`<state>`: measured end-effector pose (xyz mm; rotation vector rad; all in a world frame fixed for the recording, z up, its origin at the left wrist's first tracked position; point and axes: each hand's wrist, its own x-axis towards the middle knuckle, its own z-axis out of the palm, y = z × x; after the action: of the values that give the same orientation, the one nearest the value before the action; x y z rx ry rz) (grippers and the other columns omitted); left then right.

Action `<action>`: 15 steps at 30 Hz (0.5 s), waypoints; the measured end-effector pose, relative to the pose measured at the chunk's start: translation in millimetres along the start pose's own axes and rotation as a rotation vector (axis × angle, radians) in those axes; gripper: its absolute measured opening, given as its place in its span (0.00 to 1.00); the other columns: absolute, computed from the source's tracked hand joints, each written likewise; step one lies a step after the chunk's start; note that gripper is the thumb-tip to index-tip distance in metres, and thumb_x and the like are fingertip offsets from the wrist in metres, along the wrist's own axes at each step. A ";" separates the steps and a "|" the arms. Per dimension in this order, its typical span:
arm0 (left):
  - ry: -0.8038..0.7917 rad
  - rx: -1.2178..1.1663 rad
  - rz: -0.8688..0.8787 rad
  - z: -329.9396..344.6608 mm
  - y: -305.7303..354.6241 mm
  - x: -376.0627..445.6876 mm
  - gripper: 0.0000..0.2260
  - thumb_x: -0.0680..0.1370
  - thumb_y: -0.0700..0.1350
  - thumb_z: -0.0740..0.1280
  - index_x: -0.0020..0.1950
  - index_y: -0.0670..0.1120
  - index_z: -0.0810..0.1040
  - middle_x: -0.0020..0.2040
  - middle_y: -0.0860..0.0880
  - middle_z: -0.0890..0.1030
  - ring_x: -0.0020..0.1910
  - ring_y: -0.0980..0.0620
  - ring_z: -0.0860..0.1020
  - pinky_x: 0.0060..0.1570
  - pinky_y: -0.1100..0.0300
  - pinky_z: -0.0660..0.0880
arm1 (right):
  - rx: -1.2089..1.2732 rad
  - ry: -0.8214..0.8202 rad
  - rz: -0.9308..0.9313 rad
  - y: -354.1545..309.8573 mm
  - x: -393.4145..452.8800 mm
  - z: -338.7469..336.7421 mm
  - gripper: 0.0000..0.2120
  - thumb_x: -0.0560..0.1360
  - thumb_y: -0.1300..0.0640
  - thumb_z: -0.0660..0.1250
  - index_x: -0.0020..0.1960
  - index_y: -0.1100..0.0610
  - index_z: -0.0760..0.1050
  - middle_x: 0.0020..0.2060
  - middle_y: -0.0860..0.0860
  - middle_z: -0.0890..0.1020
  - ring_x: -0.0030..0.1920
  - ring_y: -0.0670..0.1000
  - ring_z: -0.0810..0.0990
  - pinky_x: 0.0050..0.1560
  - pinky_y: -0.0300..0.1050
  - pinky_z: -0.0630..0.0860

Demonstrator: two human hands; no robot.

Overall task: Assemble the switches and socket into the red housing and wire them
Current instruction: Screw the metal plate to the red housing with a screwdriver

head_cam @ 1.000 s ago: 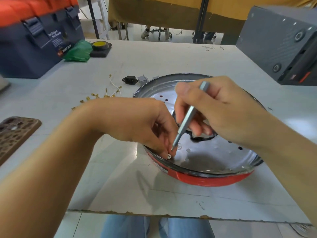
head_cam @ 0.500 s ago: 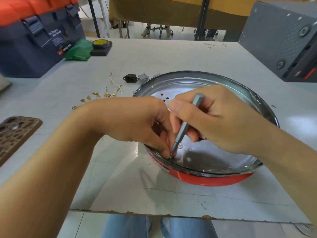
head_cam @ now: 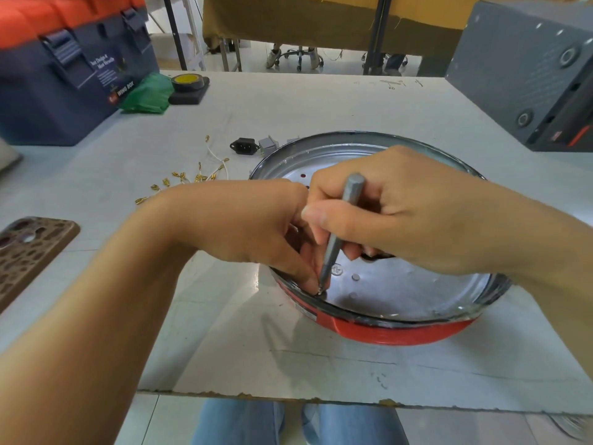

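The round red housing (head_cam: 401,334) lies on the table with its shiny metal inside facing up. My right hand (head_cam: 404,210) grips a grey screwdriver bit (head_cam: 337,239), held nearly upright, its tip on a small screw (head_cam: 320,292) at the housing's near-left inner rim. My left hand (head_cam: 244,226) rests on that rim and pinches the screw with its fingertips beside the bit's tip. A black socket (head_cam: 244,146) and a grey switch (head_cam: 268,144) lie on the table behind the housing. White wires with brass terminals (head_cam: 192,175) are scattered to the left.
A navy and orange toolbox (head_cam: 64,69) stands at the back left, with a green bag (head_cam: 147,93) and a yellow tape roll (head_cam: 187,81) beside it. A grey case (head_cam: 526,69) sits at the back right. A brown phone (head_cam: 29,248) lies at the left edge.
My right hand has moved left and down toward my left hand, bringing the bit's tip onto the screw at the rim and standing the bit more upright. My left hand stays put.
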<state>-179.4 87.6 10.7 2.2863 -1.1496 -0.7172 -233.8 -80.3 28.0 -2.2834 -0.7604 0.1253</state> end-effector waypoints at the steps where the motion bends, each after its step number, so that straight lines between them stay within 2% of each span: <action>1: -0.001 0.000 -0.005 -0.1 0.0 -0.3 0.08 0.68 0.45 0.75 0.47 0.48 0.83 0.44 0.52 0.84 0.44 0.54 0.82 0.47 0.57 0.76 | -0.014 -0.033 0.015 -2.5 0.9 -1.6 0.14 0.76 0.45 0.61 0.37 0.52 0.76 0.30 0.45 0.80 0.29 0.41 0.77 0.30 0.28 0.70; 4: -0.017 0.006 -0.003 -0.2 1.0 -1.1 0.10 0.69 0.45 0.75 0.48 0.45 0.82 0.45 0.51 0.84 0.45 0.52 0.81 0.47 0.56 0.76 | -0.061 -0.129 0.025 -8.5 2.3 -8.0 0.11 0.69 0.42 0.61 0.37 0.48 0.74 0.31 0.43 0.81 0.31 0.41 0.79 0.31 0.31 0.74; 7: -0.004 0.013 -0.009 0.0 0.6 -1.5 0.12 0.68 0.46 0.75 0.50 0.45 0.82 0.45 0.52 0.84 0.46 0.54 0.81 0.46 0.58 0.76 | -0.084 -0.192 -0.003 -12.4 3.5 -13.7 0.10 0.68 0.41 0.63 0.37 0.48 0.74 0.28 0.44 0.81 0.27 0.43 0.78 0.28 0.32 0.73; 11: -0.011 0.006 -0.003 0.7 -0.8 -0.7 0.12 0.68 0.48 0.74 0.50 0.47 0.82 0.46 0.52 0.84 0.47 0.54 0.81 0.48 0.56 0.76 | -0.098 -0.173 -0.053 -9.0 6.4 -14.5 0.11 0.65 0.41 0.72 0.40 0.48 0.78 0.28 0.44 0.82 0.26 0.43 0.79 0.26 0.33 0.75; 13: -0.015 0.002 0.018 1.0 -1.0 0.0 0.11 0.69 0.47 0.75 0.50 0.46 0.82 0.46 0.50 0.84 0.44 0.54 0.81 0.47 0.58 0.77 | -0.078 -0.110 -0.054 -6.4 6.5 -12.0 0.16 0.59 0.38 0.68 0.45 0.40 0.75 0.31 0.40 0.82 0.27 0.41 0.80 0.26 0.33 0.76; 15: -0.011 -0.014 0.030 1.5 -0.9 0.1 0.10 0.69 0.45 0.75 0.49 0.45 0.83 0.45 0.48 0.84 0.45 0.52 0.81 0.48 0.58 0.76 | -0.066 -0.083 -0.077 -4.4 6.9 -9.9 0.17 0.57 0.37 0.63 0.46 0.36 0.73 0.32 0.37 0.82 0.27 0.39 0.80 0.25 0.31 0.75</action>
<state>-179.8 87.7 9.0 2.2515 -1.1774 -0.7248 -227.4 -80.0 39.1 -2.3190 -0.9070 0.1628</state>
